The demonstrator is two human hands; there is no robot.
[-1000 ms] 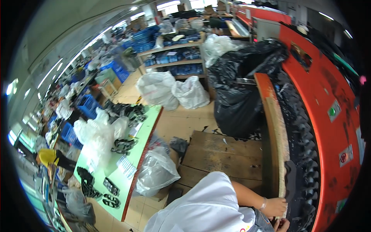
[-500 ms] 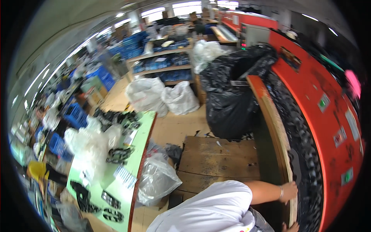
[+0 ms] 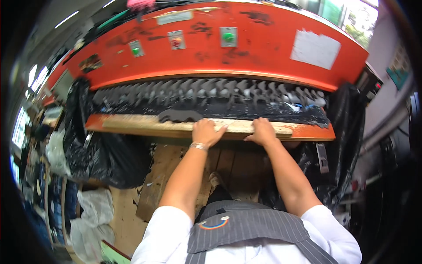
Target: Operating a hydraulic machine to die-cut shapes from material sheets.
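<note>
In front of me a wooden board (image 3: 145, 124) runs along the front edge of a red machine (image 3: 198, 39). My left hand (image 3: 206, 133) grips the board left of its middle, fingers over the top and thumb along the edge. Further right, my right hand (image 3: 263, 132) holds the same board with its fingers curled over it. Just left of my left hand a dark grey, wavy-edged flat piece (image 3: 179, 115) lies on the board. Behind it a row of similar grey wavy pieces (image 3: 211, 90) stretches across the black bed (image 3: 176, 107).
Black plastic bags hang at both ends, one on the left (image 3: 110, 160) and one on the right (image 3: 347, 127). Green buttons (image 3: 228, 37) and a red button (image 3: 176, 42) sit on the machine's face. White sacks (image 3: 94, 207) stand on the floor at lower left.
My view has swung right, from the work floor and green table to face the red machine squarely. Both hands are at the wooden board before and now.
</note>
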